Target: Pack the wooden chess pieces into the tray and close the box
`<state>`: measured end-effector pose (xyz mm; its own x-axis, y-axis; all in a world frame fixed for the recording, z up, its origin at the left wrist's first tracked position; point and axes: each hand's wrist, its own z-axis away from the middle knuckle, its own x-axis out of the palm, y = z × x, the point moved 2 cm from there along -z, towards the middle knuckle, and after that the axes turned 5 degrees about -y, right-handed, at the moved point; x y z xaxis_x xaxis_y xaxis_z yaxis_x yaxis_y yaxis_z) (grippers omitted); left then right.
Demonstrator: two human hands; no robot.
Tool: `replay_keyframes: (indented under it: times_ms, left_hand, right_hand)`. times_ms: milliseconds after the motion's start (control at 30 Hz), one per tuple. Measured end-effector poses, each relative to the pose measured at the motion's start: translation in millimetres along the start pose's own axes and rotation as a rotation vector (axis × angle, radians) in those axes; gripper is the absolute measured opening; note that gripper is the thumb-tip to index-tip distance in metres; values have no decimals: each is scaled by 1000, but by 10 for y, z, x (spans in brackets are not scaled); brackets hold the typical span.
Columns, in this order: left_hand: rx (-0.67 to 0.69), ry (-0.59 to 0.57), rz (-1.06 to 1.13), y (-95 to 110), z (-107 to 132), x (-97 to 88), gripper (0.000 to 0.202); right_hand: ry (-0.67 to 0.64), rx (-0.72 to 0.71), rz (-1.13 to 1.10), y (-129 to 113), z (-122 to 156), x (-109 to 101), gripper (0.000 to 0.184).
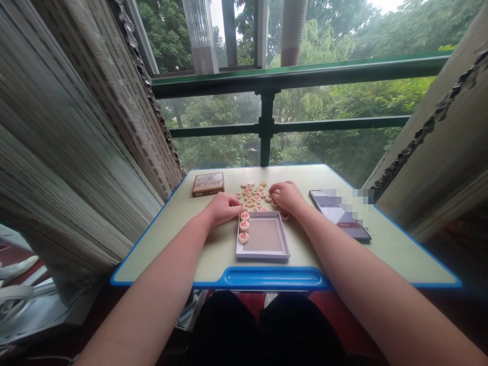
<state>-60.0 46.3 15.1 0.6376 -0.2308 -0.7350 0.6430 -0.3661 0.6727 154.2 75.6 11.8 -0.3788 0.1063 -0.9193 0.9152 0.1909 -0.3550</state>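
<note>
A shallow white box tray lies on the table with three round xiangqi pieces, marked in red, in a column along its left side. My left hand is at the tray's upper left corner, fingers curled in with the tips beside the loose pieces. Beyond the tray several loose xiangqi pieces, lettered in red or dark, lie scattered. Over the right edge of this group is my right hand, its fingers bent and drawn together among the pieces. Whatever either hand's fingertips hold is hidden.
At the table's back left lies a brown printed box. A phone rests to the right of my right forearm. The pale table has a blue rim and a blue front groove. Curtains flank it; a railing stands behind.
</note>
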Motion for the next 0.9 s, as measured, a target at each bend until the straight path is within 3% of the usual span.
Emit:
replay_keyframes:
  times_ms: [467, 900]
  left_hand:
    - [-24, 14, 73, -12, 9, 15, 19]
    - [23, 80, -21, -50, -15, 13, 19]
  right_hand:
    - [7, 81, -172, 81, -45, 16, 35]
    - [-10, 115, -49, 88, -86, 26, 20]
